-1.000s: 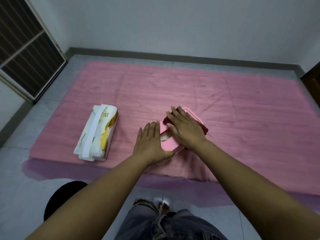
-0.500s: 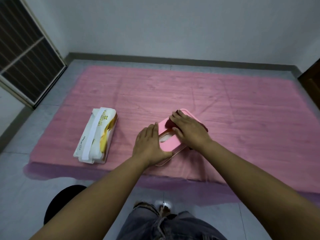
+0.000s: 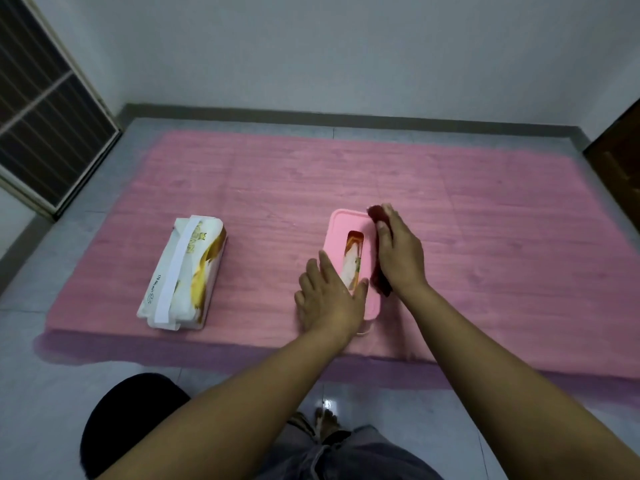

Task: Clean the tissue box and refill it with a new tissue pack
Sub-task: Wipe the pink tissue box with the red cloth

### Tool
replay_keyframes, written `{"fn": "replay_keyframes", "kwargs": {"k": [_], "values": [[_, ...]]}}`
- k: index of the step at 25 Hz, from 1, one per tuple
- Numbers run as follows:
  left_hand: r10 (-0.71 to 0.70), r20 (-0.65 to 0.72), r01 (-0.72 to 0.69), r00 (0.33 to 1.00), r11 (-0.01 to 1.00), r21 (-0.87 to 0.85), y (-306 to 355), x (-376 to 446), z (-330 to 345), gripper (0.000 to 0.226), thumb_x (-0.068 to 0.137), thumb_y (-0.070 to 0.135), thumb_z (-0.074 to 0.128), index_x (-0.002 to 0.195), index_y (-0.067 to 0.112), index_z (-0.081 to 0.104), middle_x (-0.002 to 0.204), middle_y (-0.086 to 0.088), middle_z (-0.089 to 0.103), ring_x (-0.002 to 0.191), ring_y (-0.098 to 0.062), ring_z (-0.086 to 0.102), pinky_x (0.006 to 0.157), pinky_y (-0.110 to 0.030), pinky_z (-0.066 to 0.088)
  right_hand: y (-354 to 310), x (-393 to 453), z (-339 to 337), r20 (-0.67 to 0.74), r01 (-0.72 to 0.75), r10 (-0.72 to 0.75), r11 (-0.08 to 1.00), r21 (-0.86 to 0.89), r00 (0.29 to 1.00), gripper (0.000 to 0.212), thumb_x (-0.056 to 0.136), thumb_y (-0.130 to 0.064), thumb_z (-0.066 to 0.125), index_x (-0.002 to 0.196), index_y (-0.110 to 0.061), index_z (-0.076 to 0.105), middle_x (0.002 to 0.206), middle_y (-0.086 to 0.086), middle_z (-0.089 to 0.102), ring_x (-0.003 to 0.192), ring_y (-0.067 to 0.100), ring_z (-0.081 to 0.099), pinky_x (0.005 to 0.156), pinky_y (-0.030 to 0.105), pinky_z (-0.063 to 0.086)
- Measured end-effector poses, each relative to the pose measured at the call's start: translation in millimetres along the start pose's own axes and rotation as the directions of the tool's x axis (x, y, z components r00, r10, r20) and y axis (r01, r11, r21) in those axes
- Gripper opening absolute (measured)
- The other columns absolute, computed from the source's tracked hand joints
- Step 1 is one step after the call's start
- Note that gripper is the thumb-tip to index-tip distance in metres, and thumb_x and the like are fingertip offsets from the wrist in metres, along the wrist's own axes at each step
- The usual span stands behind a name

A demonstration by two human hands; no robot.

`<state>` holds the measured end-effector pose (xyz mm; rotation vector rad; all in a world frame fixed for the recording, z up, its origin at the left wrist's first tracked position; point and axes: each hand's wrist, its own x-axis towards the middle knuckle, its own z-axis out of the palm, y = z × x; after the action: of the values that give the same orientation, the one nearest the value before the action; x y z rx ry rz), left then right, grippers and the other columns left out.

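A pink tissue box [image 3: 346, 225] lies on the pink mat [image 3: 277, 188], its top slot showing tissue inside. My left hand [image 3: 329, 299] rests flat on the box's near left end, fingers spread, holding it still. My right hand [image 3: 398, 254] presses a dark red cloth [image 3: 375, 213] against the box's right side; the cloth shows beyond my fingertips and below my palm. A new tissue pack [image 3: 183, 271], white with gold print, lies on the mat to the left, apart from both hands.
The mat covers a grey tiled floor [image 3: 52, 393]. A barred window panel [image 3: 45, 109] stands at the far left, a dark door [image 3: 620, 157] at the far right. A black round object [image 3: 131, 417] sits by my knee.
My right hand with the cloth slid off the box's top to its right side, uncovering the slot. The left hand stays on the near end.
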<state>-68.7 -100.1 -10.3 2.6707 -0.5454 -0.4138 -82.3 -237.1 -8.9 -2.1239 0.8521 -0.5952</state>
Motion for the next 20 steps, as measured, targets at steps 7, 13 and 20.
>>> {"fn": "replay_keyframes", "kwargs": {"k": [7,13,20], "values": [[0.267,0.132,-0.272,0.955,0.962,0.02,-22,40,-1,0.063,0.104,0.046,0.02,0.157,0.021,-0.002,0.166,-0.002,-0.006,0.153,-0.019,-0.004,0.123,-0.039,0.005,11,-26,16,0.047,-0.141,0.14,0.99,0.023,0.989,0.051,0.103,-0.03,0.031,0.152,-0.018,0.022,0.161,0.001,0.016,0.148,0.015,0.016,0.118,0.029,0.017],[0.294,0.13,-0.299,0.947,0.954,0.02,-24,45,5,0.063,0.105,0.041,0.017,0.156,0.014,-0.007,0.165,-0.004,-0.013,0.153,-0.014,-0.01,0.125,-0.034,-0.004,9,23,16,0.196,-0.281,0.279,0.96,-0.016,0.94,0.056,0.103,-0.03,0.03,0.153,-0.015,0.011,0.162,0.008,0.013,0.148,0.023,0.016,0.115,0.03,0.018],[0.276,0.103,-0.277,0.955,0.961,-0.01,-25,45,10,0.06,0.105,0.04,0.015,0.157,0.015,-0.003,0.166,-0.002,-0.008,0.153,-0.014,-0.007,0.125,-0.035,-0.002,14,-36,11,0.168,-0.318,0.302,0.945,0.074,0.938,0.053,0.101,-0.029,0.036,0.151,-0.021,0.022,0.154,0.007,0.036,0.136,0.026,0.04,0.108,0.036,0.035]]}}
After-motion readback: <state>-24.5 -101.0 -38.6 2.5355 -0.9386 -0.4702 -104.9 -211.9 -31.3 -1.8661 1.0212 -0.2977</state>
